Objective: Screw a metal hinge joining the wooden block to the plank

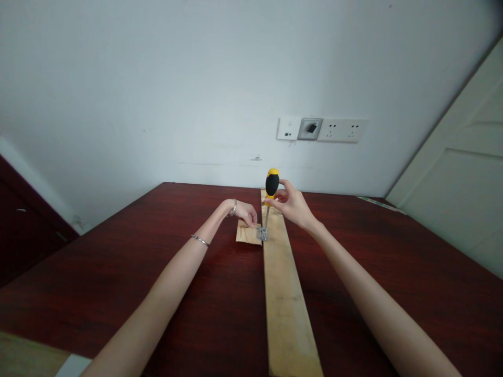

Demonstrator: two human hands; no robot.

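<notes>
My right hand (293, 203) grips a screwdriver (272, 184) with a black and yellow handle, held almost upright. Its shaft runs down to a small metal hinge (262, 233); I cannot make out a screw under the tip. The hinge spans the seam between a long wooden plank (288, 293) and a small square wooden board (248, 234) on the plank's left. My left hand (246, 213), fingers curled together, presses on the small board's upper edge close to the hinge.
The dark red tabletop (157, 293) meets a white wall (196, 94) with sockets and switches (341, 130). A thin flat strip (381, 204) lies at the far right edge. A pale door (463, 183) stands at right. Something white (73, 365) shows at bottom left.
</notes>
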